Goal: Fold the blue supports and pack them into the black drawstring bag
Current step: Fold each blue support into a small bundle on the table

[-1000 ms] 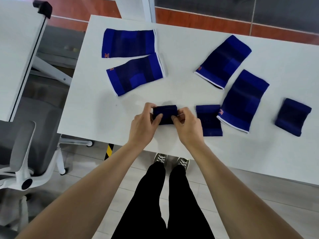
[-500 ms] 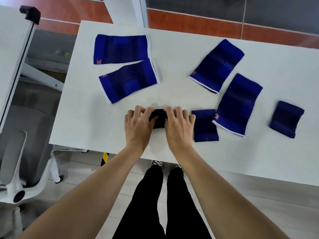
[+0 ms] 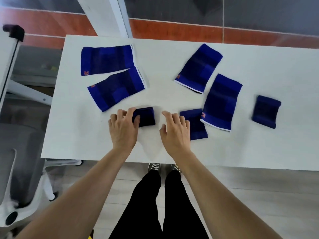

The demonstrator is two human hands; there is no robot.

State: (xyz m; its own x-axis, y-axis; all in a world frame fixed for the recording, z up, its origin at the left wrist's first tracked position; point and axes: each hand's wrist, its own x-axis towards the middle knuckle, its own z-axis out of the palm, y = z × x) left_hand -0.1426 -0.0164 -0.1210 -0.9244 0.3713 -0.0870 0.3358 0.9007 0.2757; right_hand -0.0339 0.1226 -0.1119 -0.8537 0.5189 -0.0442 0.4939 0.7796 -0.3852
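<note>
A small folded blue support [image 3: 145,117] lies near the front of the white table [image 3: 172,149]. My left hand [image 3: 123,128] holds its left edge, thumb on top. My right hand [image 3: 174,131] hovers just right of it with relaxed fingers, over the left edge of a second small dark support [image 3: 196,125]. A third small dark support [image 3: 265,111] lies at the far right. Several larger blue supports lie flat: two at the back left [image 3: 106,59] [image 3: 116,88] and two right of centre [image 3: 198,68] [image 3: 221,101]. No black bag is in view.
A grey office chair [image 3: 19,152] stands left of the table. Another white desk edge [image 3: 8,54] with a black clamp is at the far left. My legs and shoes are under the table's front edge.
Both hands were pressing the small folded support flat. Now my right hand has come off it and shifted right, while my left hand stays on its left edge.
</note>
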